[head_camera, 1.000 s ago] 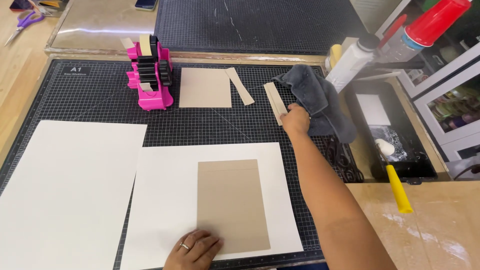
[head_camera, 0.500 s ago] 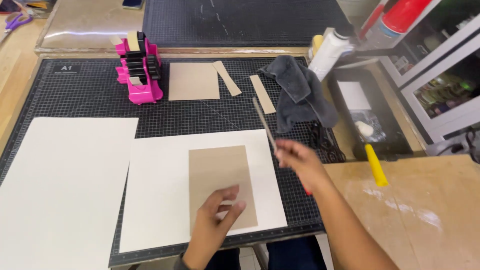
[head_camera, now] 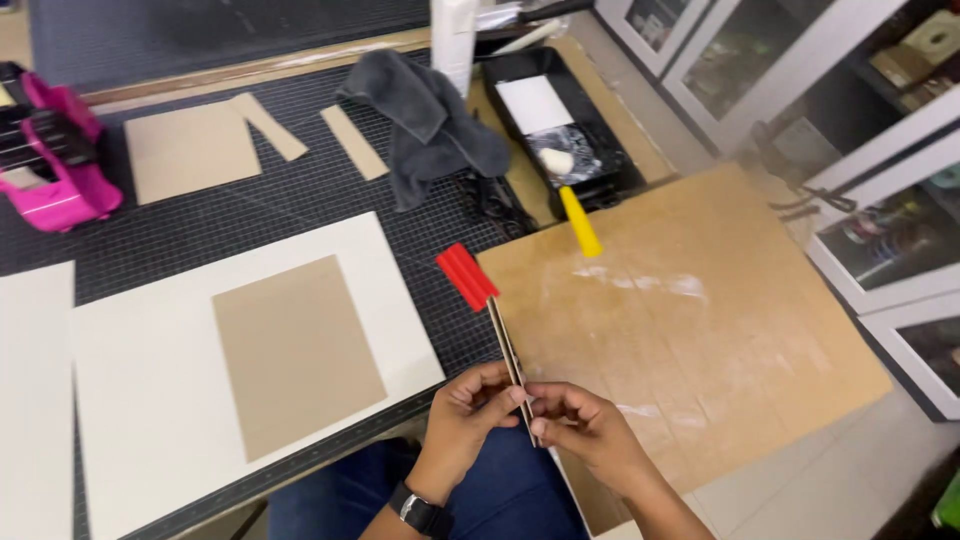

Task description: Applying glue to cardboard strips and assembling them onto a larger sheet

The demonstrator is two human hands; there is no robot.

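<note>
Over near edge of cutting mat [head_camera: 300,200], both hands now pinch thin board strip [head_camera: 510,350] edge-on: left hand [head_camera: 470,410], right hand [head_camera: 585,425]; right came back from grey cloth [head_camera: 430,125], strip now lifted.

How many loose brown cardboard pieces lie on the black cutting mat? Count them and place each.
4: a large rectangle on the cream sheet, a squarish piece near the pink dispenser, and two narrow strips beside the grey cloth. More may lie out of frame.
</note>
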